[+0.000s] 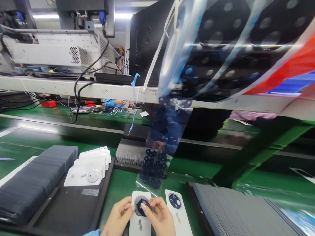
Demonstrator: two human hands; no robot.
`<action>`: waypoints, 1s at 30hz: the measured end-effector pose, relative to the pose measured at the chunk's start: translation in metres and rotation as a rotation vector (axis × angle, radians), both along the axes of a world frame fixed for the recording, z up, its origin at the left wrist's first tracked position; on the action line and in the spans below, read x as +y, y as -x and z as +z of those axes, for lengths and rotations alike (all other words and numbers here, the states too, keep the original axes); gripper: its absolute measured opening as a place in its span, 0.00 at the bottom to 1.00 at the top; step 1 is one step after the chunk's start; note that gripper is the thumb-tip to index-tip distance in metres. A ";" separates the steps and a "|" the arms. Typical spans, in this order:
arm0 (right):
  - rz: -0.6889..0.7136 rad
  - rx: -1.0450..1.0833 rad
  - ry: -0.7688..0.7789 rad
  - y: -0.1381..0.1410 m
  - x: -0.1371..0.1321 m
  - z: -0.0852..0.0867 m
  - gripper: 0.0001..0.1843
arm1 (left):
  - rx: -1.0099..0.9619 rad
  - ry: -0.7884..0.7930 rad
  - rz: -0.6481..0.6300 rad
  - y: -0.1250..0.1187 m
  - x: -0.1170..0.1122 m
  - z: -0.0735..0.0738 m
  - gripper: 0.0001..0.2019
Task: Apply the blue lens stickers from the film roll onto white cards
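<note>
two hands press a round piece onto a white cover

the white cover point(139, 226) lies flat on the green table point(123, 183), at the very bottom of the view. a dark blue round piece point(143, 205) sits on the top end of the white cover. the left hand point(118, 218) and the right hand point(159, 219) both pinch this round piece with their fingertips, one from each side.

just right of the white cover lies a second cover point(180, 221), with its own round piece point(175, 201) already on it. no hand touches it.

left of the white cover is a black tray point(69, 209). it holds a pile of white covers point(91, 167) and a long dark grey stack point(36, 177). far right of the white cover lies another grey stack point(233, 209).

just behind the white cover, a clear film strip point(169, 82) comes down to the table, with many dark round pieces stuck on it. next to the film stands a small grey stack point(130, 152).

further behind the white cover, a blue curly cord point(134, 98) hangs from a white shelf point(49, 86). a black screen point(145, 39) stands on that shelf.
</note>
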State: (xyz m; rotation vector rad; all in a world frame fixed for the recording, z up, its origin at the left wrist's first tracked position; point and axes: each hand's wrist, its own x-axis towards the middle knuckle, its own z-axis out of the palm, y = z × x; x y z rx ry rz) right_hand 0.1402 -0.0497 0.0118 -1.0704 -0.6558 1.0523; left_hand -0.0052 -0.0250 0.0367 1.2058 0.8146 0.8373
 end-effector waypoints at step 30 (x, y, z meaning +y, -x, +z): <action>-0.016 -0.075 0.137 -0.002 -0.002 -0.001 0.24 | -0.029 0.002 -0.038 -0.002 -0.002 0.005 0.25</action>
